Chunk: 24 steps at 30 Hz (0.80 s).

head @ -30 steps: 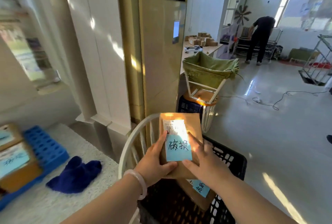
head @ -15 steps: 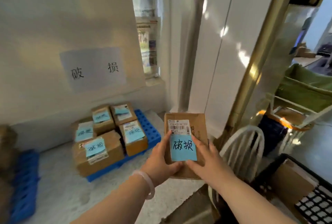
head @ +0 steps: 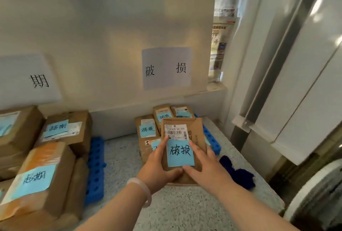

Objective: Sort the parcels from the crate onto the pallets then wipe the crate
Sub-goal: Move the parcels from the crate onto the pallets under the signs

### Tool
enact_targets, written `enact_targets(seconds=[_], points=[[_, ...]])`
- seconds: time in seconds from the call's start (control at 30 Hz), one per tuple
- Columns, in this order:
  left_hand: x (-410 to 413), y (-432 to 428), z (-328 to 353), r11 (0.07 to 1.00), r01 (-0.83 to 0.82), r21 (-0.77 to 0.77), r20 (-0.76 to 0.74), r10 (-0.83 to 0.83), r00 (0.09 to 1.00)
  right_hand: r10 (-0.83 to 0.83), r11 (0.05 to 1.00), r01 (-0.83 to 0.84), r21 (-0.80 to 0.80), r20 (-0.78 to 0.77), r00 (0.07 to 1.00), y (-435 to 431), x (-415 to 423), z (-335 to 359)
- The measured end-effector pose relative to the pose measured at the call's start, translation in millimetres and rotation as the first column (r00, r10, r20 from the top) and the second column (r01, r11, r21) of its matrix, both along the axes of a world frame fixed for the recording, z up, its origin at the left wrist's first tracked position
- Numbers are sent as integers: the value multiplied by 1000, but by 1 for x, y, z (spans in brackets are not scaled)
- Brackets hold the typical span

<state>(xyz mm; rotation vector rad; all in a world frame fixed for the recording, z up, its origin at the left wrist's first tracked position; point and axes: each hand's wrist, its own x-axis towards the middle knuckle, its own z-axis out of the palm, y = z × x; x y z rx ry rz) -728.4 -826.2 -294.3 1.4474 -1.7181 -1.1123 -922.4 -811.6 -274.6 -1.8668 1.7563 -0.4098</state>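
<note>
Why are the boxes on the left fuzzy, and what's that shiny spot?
Head view: the wide lens softens and bends the edges, so the left parcels look fuzzy; the held parcel mid-frame is sharp; the shiny spot is glare on the white panel.

The parcel point(head: 195, 134) I hold hides much of the boxes point(head: 148, 129) behind it on the blue pallet point(head: 211, 140). The frame's left edge cuts off the wall sign point(head: 27, 80).

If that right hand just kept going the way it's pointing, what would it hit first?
Likely the stacked parcels on the blue pallet. The right hand and left hand grip the held parcel, so its front edge would touch first; depth is unclear.
</note>
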Motion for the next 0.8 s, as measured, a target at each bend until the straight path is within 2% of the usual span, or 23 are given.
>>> enact_targets(seconds=[0.43, 0.6, 0.8], points=[[42, -36, -9, 978, -194, 75, -39, 197, 980, 178, 983, -178, 54, 0, 984, -66, 43, -2], [41, -62, -1, 960, -260, 99, -29, 264, 964, 256, 966, -256, 30, 21, 967, -109, 42, -3], [27, -105, 19, 959, -274, 74, -4, 275, 962, 251, 968, -249, -40, 53, 966, -158, 27, 1]])
